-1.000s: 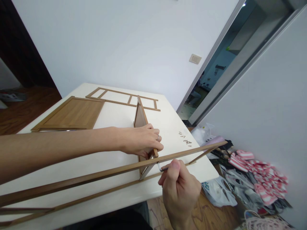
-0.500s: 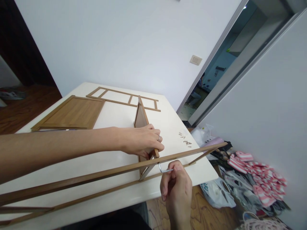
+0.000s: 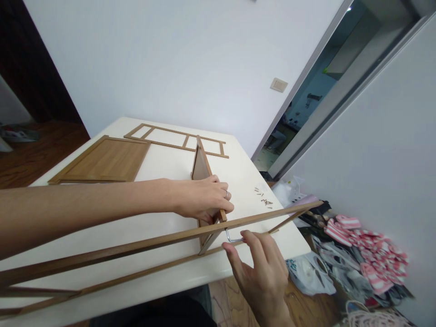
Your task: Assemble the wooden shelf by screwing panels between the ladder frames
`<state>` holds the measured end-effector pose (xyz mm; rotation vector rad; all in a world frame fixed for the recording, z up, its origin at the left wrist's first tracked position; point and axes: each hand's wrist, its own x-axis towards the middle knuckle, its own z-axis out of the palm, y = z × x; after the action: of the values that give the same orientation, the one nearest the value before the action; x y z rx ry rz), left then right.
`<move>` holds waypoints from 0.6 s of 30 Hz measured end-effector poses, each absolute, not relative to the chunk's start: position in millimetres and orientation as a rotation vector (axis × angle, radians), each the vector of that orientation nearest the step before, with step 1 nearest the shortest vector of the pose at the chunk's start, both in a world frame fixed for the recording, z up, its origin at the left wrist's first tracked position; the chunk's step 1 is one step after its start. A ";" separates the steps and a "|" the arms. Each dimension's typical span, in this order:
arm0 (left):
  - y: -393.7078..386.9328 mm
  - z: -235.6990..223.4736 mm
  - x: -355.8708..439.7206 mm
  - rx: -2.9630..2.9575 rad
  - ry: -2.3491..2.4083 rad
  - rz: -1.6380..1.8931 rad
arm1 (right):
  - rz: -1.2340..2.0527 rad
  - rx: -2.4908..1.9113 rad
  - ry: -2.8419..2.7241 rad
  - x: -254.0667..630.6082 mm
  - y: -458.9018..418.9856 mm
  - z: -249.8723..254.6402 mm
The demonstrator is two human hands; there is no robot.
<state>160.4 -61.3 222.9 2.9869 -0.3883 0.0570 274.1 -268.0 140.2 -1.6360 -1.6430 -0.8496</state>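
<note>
My left hand (image 3: 207, 197), with a ring on one finger, is closed around the front end of an upright wooden shelf panel (image 3: 201, 164). That end meets the upper rail of a long wooden side frame (image 3: 143, 245) standing along the near side of the table. A bent silver hex key (image 3: 232, 238) sits at the rail's joint with the panel, its tip hidden by the rail. My right hand (image 3: 264, 268) is open, thumb and fingers apart, the index finger touching the key's free end. Several small screws (image 3: 264, 199) lie loose on the table right of the panel.
On the white table (image 3: 166, 163) lie a flat wooden panel (image 3: 105, 159) at left and another ladder-like frame (image 3: 166, 131) at the back. Plastic bags (image 3: 310, 274) and striped cloth (image 3: 374, 259) are piled on the floor at right. A wall stands behind the table.
My right hand has loosened its pinch on the hex key; the thumb and fingers have spread. The left hand still holds the panel, and the frame has hardly moved.
</note>
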 end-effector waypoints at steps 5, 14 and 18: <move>-60.2 222.0 159.9 2.998 -0.410 0.075 | -1.062 -1.531 -1.735 281.5 -266.7 158.2; -58.2 219.9 159.4 2.974 -0.431 0.113 | -0.977 -1.452 -1.886 281.0 -269.5 165.9; -58.3 221.1 159.1 2.966 -0.415 0.112 | -0.871 -1.523 -1.765 267.2 -268.9 157.0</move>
<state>159.1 -58.3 221.1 2.9665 -0.4153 0.1124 267.2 -268.9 157.0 -1.5234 -1.7655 -0.8710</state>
